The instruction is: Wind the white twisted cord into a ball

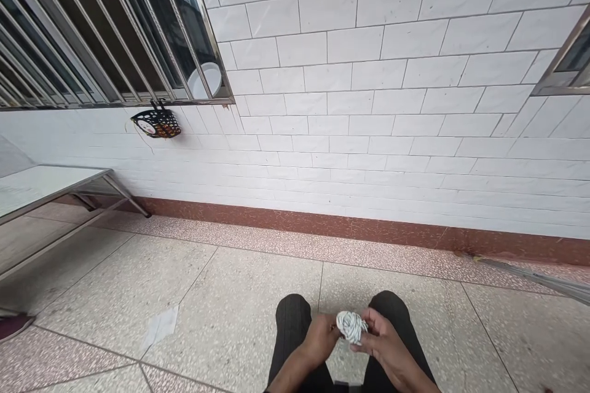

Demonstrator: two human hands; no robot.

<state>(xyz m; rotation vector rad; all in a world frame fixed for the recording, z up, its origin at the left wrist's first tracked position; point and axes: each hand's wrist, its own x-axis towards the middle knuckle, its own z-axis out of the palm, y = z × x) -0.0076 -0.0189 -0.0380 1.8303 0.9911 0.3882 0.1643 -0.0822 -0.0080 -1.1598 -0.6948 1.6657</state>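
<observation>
Between my knees I hold a small white rope-like bundle (351, 326), coiled and layered in ridges; whether it is cord or twisted paper I cannot make out. My left hand (321, 336) pinches its left edge, fingers curled with the thumb towards it. At its right side, my right hand (380, 339) grips it with thumb and bent fingers. Both hands touch the bundle, above the floor. The undersides of the fingers are hidden.
A pale sheet (161, 325) lies on the speckled floor at the left. Farther left stands a metal-legged table (50, 181), with a shoe (15, 325) near it. A black patterned basket (157, 123) hangs below the barred window. Long thin grey strands (530, 275) lie along the wall's foot at right.
</observation>
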